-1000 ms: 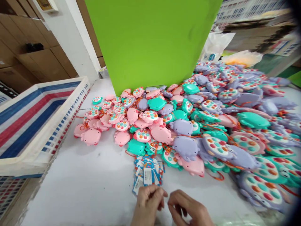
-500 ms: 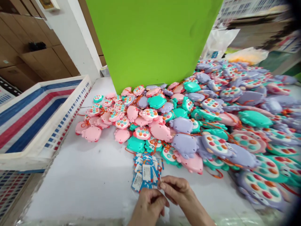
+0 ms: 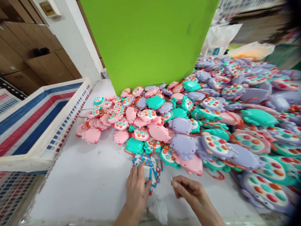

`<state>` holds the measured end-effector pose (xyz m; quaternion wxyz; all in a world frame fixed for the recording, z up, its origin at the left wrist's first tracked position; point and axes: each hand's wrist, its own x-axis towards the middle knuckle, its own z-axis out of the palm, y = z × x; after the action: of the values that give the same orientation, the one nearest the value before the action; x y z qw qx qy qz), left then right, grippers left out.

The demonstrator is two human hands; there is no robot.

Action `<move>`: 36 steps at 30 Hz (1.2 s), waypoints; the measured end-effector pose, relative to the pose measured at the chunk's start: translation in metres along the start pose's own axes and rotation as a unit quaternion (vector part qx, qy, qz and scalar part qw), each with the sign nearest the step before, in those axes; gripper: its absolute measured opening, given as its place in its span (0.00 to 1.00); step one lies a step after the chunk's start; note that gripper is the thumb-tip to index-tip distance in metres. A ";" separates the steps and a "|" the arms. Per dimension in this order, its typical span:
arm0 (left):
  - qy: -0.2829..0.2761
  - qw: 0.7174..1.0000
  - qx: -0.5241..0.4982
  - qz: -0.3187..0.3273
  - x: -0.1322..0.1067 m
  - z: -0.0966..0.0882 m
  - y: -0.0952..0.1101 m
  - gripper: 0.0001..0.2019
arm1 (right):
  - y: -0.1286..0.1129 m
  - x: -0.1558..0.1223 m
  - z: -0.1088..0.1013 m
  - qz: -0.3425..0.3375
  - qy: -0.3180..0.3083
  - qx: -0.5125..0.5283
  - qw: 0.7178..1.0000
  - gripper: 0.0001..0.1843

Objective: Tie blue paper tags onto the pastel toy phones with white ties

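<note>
My left hand (image 3: 136, 187) reaches over a loose pile of small blue, white and orange printed cards (image 3: 153, 169), with its fingers stretched out on the pile's left side. Whether a card is under the fingertips is hidden. My right hand (image 3: 188, 190) is closed in a pinch to the right of the cards, and a thin white strip (image 3: 171, 179) pokes up from its fingertips. Between my wrists lies a crumpled clear plastic bag (image 3: 159, 211). Just beyond the cards are crab-shaped toys with coloured buttons, among them a teal one (image 3: 134, 146) and a purple one (image 3: 184, 146).
A large heap of pink, teal and purple toys (image 3: 255, 117) with orange cords covers the table's right side. A green panel (image 3: 150, 40) stands behind it. At left is a white crate (image 3: 86, 86) with a striped lining. Brown cartons (image 3: 47, 66) are stacked behind.
My hands have come apart. The left one has moved forward and left onto the cards, its fingers opening out. The right one has shifted slightly right, still pinching the thin white strip.
</note>
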<state>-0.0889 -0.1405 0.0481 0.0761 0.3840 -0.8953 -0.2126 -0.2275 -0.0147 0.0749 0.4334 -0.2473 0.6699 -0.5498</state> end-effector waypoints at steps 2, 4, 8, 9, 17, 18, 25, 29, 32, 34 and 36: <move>0.013 1.000 -0.014 -0.002 0.000 0.002 0.001 0.25 | 0.006 0.003 0.004 -0.002 -0.004 0.031 1.000 0.19; 0.028 0.998 -0.057 -0.009 0.000 0.001 0.003 0.22 | 0.013 0.008 0.010 -0.017 -0.018 0.055 0.998 0.18; 0.030 0.976 -0.206 -0.061 0.006 -0.010 0.008 0.11 | 0.018 0.019 0.023 -0.054 -0.055 0.034 0.996 0.17; 0.023 0.964 -0.254 -0.079 0.007 -0.014 0.009 0.09 | 0.016 0.021 0.025 -0.058 -0.053 0.023 0.997 0.16; -0.016 0.840 -0.517 -0.162 0.011 -0.037 0.020 0.10 | -0.013 0.026 0.038 -0.102 -0.015 -0.055 0.993 0.13; -0.023 0.833 -0.528 -0.162 0.010 -0.038 0.021 0.12 | -0.015 0.026 0.040 -0.109 -0.008 -0.067 0.992 0.13; -0.065 0.850 -0.502 -0.145 0.013 -0.043 0.014 0.20 | -0.026 0.030 0.048 -0.136 -0.008 -0.110 0.984 0.12; -0.028 0.870 -0.476 -0.122 0.014 -0.049 0.011 0.18 | -0.035 0.031 0.054 -0.140 0.001 -0.111 0.984 0.13; -0.007 0.880 -0.459 -0.117 0.012 -0.051 0.009 0.17 | -0.042 0.032 0.058 -0.144 0.002 -0.118 0.983 0.13; 0.006 0.890 -0.440 -0.120 0.010 -0.051 0.007 0.17 | -0.046 0.032 0.061 -0.151 0.006 -0.129 0.980 0.13; 0.032 0.905 -0.408 -0.118 0.007 -0.049 0.004 0.16 | -0.048 0.032 0.063 -0.164 0.009 -0.142 0.976 0.14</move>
<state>-0.0822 -0.1589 0.0936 0.2289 0.4287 -0.6757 -0.5543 -0.1968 -0.0866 0.1096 0.2917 -0.4076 0.6956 -0.5147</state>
